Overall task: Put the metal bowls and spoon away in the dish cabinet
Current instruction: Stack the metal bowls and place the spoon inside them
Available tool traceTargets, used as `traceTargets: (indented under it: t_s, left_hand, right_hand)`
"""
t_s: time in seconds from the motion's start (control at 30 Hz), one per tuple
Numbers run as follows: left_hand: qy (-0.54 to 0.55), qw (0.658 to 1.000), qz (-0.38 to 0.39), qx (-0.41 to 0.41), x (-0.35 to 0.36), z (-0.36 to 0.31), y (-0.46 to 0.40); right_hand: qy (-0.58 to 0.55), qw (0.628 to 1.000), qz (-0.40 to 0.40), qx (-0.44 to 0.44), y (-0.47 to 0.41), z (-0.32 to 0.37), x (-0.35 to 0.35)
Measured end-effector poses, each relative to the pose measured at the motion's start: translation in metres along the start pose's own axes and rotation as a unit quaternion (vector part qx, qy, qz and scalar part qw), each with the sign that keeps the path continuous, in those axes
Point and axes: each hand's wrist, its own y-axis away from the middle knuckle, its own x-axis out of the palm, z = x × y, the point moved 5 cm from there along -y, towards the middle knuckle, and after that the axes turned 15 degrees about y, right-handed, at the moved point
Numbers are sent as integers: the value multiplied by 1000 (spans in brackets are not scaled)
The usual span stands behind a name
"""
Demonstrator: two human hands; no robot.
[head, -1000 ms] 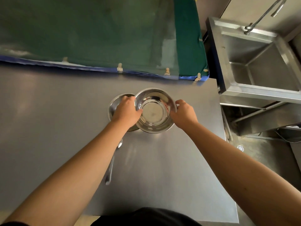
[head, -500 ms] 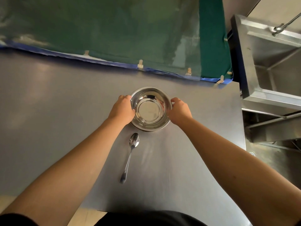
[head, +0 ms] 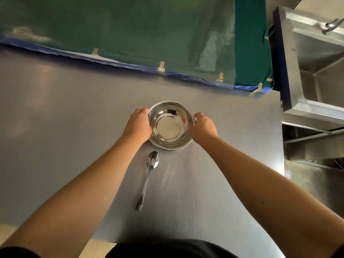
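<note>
Steel table (head: 55, 127) fills the view, green cloth (head: 130, 30) along its far edge, sink (head: 320, 75) off past the right hand. Bowls (head: 170, 125) sit between the two hands — looks like a nested stack, a second rim showing under the near edge, but count unclear. Left hand (head: 138, 123) cups the left rim, right hand (head: 203, 127) cups the right rim; both grasping the bowls. Cannot tell if the stack is lifted or resting on the table. Top bowl is empty, shiny base, only reflections inside. Spoon (head: 148, 178) lies loose just nearer than the bowls, between the forearms, bowl end pointing at the stack, untouched. Step in hand, as I judge: seat and lift the stack. Do it well — keep even pressure on both rims, keep it level so the bowls stay nested, maybe drop the spoon inside first. Cabinet not in view.
</note>
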Motion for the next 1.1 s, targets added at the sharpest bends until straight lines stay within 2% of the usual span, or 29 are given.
traceTargets:
  t_s: [0.4, 0.63, 0.83, 1.1]
  left_hand:
    - [16, 1000, 13, -7, 16, 9, 4]
    - [65, 997, 27, 26, 34, 6, 32]
    - [24, 999, 42, 20, 45, 25, 75]
    - [-51, 997, 42, -33, 55, 62, 136]
  right_hand:
    - [-120, 991, 23, 52, 4, -22, 16]
    - [-137, 987, 26, 80, 22, -57, 19]
    - [-160, 981, 37, 108, 48, -91, 27]
    - [-176, 977, 27, 119, 87, -125, 41]
